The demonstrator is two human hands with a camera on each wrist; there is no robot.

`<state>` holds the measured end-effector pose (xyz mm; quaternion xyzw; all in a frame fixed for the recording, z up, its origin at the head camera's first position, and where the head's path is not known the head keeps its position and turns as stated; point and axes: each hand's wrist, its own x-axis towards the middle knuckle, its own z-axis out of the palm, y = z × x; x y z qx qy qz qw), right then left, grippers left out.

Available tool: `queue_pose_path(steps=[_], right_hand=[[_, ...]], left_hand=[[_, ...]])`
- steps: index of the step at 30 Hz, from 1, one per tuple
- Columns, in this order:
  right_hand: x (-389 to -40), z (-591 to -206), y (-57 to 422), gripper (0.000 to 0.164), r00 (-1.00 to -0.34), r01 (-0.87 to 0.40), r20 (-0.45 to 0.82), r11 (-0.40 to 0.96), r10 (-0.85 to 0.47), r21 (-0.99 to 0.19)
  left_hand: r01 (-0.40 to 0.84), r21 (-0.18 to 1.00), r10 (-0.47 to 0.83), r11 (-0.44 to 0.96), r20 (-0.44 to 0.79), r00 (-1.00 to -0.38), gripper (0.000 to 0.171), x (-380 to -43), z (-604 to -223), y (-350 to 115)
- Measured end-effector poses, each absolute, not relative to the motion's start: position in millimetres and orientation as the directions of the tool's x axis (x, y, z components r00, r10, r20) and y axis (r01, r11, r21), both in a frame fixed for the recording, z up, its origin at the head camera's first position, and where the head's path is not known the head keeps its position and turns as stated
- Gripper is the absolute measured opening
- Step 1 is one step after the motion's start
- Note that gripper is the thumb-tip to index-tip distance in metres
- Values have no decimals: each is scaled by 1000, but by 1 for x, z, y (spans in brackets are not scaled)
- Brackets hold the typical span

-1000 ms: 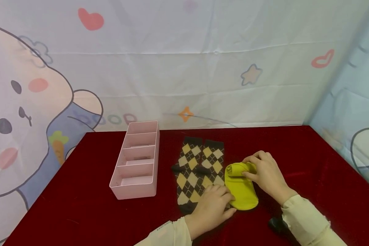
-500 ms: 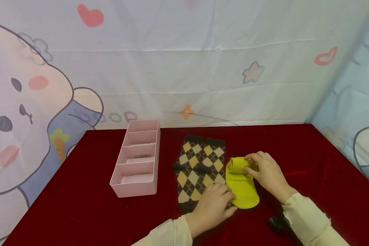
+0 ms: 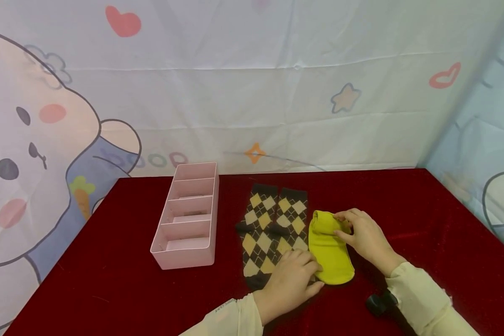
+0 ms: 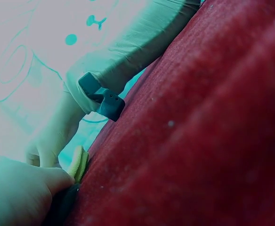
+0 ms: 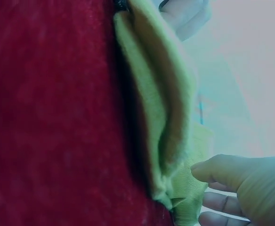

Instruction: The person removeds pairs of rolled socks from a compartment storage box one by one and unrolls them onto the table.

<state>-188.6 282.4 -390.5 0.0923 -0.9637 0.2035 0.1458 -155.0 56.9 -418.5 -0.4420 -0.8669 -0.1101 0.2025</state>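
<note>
A yellow sock (image 3: 333, 263) lies flat on the red cloth, its far end folded over into a loose roll (image 3: 325, 222). In the right wrist view the sock (image 5: 175, 94) shows thick stacked layers. My right hand (image 3: 367, 235) pinches the right side of the roll between thumb and fingers. My left hand (image 3: 287, 280) rests with relaxed fingers on the sock's near left edge, overlapping the lower end of a dark argyle sock (image 3: 296, 224). A second argyle sock (image 3: 258, 242) lies beside it on the left. The left wrist view shows the left thumb (image 4: 60, 179) at the yellow edge.
A pink organizer box (image 3: 189, 259) with several compartments stands left of the argyle socks. The red cloth (image 3: 109, 280) covers the table up to a printed backdrop (image 3: 235, 93). A black device (image 3: 378, 303) sits at my right cuff.
The rolled end of the yellow sock has loosened and flattened, its edge shifting away from me under my right hand. My left hand stays on the near edge. The head view has tilted slightly.
</note>
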Motion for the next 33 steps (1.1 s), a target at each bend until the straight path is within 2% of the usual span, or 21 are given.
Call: queue_pose_path(steps=[16,33], right_hand=[[-194,-398,284,41,-943,-242,307,896,-128,-371],[-205,-382,279,32,-943,-205,309,943,-119,-261]], left_hand=[[803,4,719,596,443,-535,21,-154,-417,57],[803,26,716,596,436,-546,20,-156,-418,58]])
